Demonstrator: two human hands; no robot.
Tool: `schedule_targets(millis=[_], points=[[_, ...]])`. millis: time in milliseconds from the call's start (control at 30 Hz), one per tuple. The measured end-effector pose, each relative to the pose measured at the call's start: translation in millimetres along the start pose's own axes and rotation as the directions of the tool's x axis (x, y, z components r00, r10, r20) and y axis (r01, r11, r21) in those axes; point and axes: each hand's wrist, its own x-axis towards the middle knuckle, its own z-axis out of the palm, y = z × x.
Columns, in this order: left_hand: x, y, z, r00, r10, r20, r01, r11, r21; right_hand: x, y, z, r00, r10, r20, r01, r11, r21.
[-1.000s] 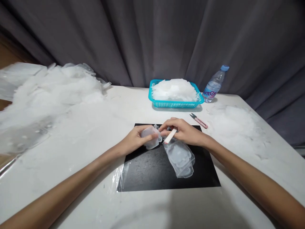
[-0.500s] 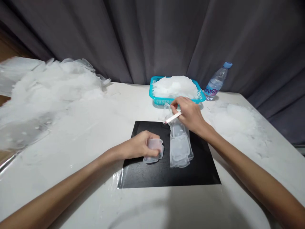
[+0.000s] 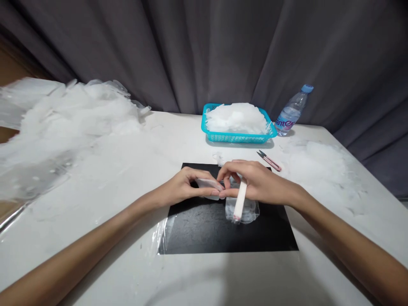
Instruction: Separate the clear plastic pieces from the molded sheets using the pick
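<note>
My left hand is closed around a small stack of translucent plastic pieces, tilted up over the black mat. My right hand meets it, thumb and fingertips at the stack's right edge. A white flat stick with a reddish tip is tucked in my right hand, pointing down toward me. Beneath that hand lies an overlapping row of clear plastic pieces, partly hidden by the hand and the stick. Behind the right hand rest thread snips with pink handles and dark blades.
A turquoise basket heaped with white translucent pieces stands at the back, beside a water bottle. A large pile of similar pieces covers the left side of the white table. More whitish material lies at the right.
My right hand has come down from near the basket to the left hand, its stick swinging to point toward me. The left hand has tilted its stack. The snips now show.
</note>
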Motion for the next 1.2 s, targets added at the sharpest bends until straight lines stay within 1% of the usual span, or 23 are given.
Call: schedule_targets(millis=[133, 233, 367, 467, 533, 567, 600, 633, 667, 700, 733, 800, 833, 867, 900, 933, 967, 1000, 1033, 1100, 1133, 1167, 1200], points=[[-0.9, 1.3, -0.4, 0.997, 0.078, -0.026, -0.078, 0.997, -0.013, -7.6, -7.8, 0.2, 0.993, -0.099, -0.057, 0.093, 0.990, -0.107], [-1.0, 0.0, -1.1, 0.992, 0.116, -0.054, -0.118, 0.992, -0.048, -9.8, -13.5, -1.6, 0.985, -0.158, -0.064, 0.145, 0.976, -0.163], [0.2, -3.0, 1.1, 0.987, 0.147, -0.065, -0.152, 0.985, -0.087, -9.3, -18.4, -0.5, 0.987, -0.154, -0.053, 0.138, 0.964, -0.227], [0.2, -3.1, 11.5, 0.987, 0.127, -0.093, -0.131, 0.991, -0.039, -9.0, -18.9, -6.2, 0.984, -0.161, -0.079, 0.135, 0.955, -0.266], [-1.3, -2.1, 23.3, 0.984, 0.093, -0.149, -0.081, 0.993, 0.087, -14.7, -17.8, -23.5, 0.982, -0.131, -0.133, 0.091, 0.958, -0.271], [-2.4, -1.4, 30.0, 0.981, 0.090, -0.170, -0.061, 0.984, 0.169, -21.1, -16.4, -37.5, 0.978, -0.093, -0.185, 0.039, 0.961, -0.274], [-3.6, -0.7, 36.8, 0.982, 0.091, -0.167, -0.045, 0.963, 0.264, -30.3, -14.3, -54.7, 0.973, -0.021, -0.230, -0.047, 0.958, -0.283], [-4.6, 0.0, 43.4, 0.987, 0.105, -0.119, -0.054, 0.928, 0.368, -42.3, -11.2, -74.4, 0.955, 0.049, -0.294, -0.141, 0.943, -0.302], [-5.4, 0.7, 49.5, 0.988, 0.136, -0.075, -0.088, 0.885, 0.456, -56.7, -6.7, -95.5, 0.914, 0.117, -0.389, -0.257, 0.908, -0.331], [-5.8, 1.3, 54.9, 0.987, 0.160, -0.030, -0.120, 0.840, 0.529, -72.7, -0.7, -116.8, 0.849, 0.143, -0.508, -0.366, 0.852, -0.373], [-5.9, 1.7, 59.4, 0.983, 0.184, 0.011, -0.155, 0.795, 0.587, -89.3, 7.0, -137.0, 0.777, 0.174, -0.605, -0.497, 0.759, -0.420], [-5.2, 1.7, 65.8, 0.973, 0.224, 0.047, -0.198, 0.720, 0.665, -119.5, 26.9, -169.8, 0.620, 0.250, -0.743, -0.741, 0.499, -0.450], [-4.6, 1.4, 67.8, 0.970, 0.236, 0.054, -0.207, 0.691, 0.692, -131.2, 38.6, -180.9, 0.558, 0.283, -0.780, -0.809, 0.394, -0.436], [-4.1, 0.9, 69.1, 0.967, 0.248, 0.055, -0.211, 0.666, 0.715, -140.1, 50.5, -188.2, 0.497, 0.352, -0.794, -0.863, 0.301, -0.407], [-3.8, 0.2, 70.0, 0.964, 0.260, 0.055, -0.216, 0.643, 0.735, -145.9, 62.1, -192.0, 0.447, 0.455, -0.770, -0.894, 0.236, -0.380], [-3.7, -0.5, 70.6, 0.960, 0.272, 0.061, -0.223, 0.620, 0.752, -148.9, 72.5, -193.2, 0.431, 0.582, -0.689, -0.901, 0.232, -0.367], [-3.9, -1.5, 71.1, 0.956, 0.285, 0.070, -0.234, 0.595, 0.769, -149.6, 81.2, -192.4, 0.438, 0.637, -0.634, -0.896, 0.254, -0.364], [-4.3, -2.5, 71.3, 0.949, 0.306, 0.082, -0.250, 0.564, 0.787, -148.4, 87.5, -190.7, 0.462, 0.672, -0.579, -0.884, 0.294, -0.364], [-5.0, -3.6, 71.4, 0.939, 0.329, 0.096, -0.268, 0.531, 0.804, -145.9, 91.2, -188.5, 0.494, 0.683, -0.538, -0.867, 0.339, -0.365], [-7.0, -5.5, 70.6, 0.924, 0.371, 0.095, -0.281, 0.490, 0.825, -137.7, 90.5, -183.3, 0.546, 0.646, -0.534, -0.837, 0.395, -0.379], [-8.1, -6.0, 69.7, 0.922, 0.383, 0.062, -0.266, 0.506, 0.821, -131.7, 86.5, -179.7, 0.569, 0.613, -0.548, -0.822, 0.413, -0.392], [-9.0, -6.0, 68.4, 0.927, 0.375, 0.008, -0.234, 0.561, 0.794, -124.3, 80.7, -174.4, 0.596, 0.576, -0.560, -0.803, 0.431, -0.411], [-9.8, -5.4, 66.8, 0.939, 0.338, -0.057, -0.189, 0.651, 0.735, -115.2, 73.3, -166.6, 0.637, 0.541, -0.549, -0.771, 0.467, -0.433]])
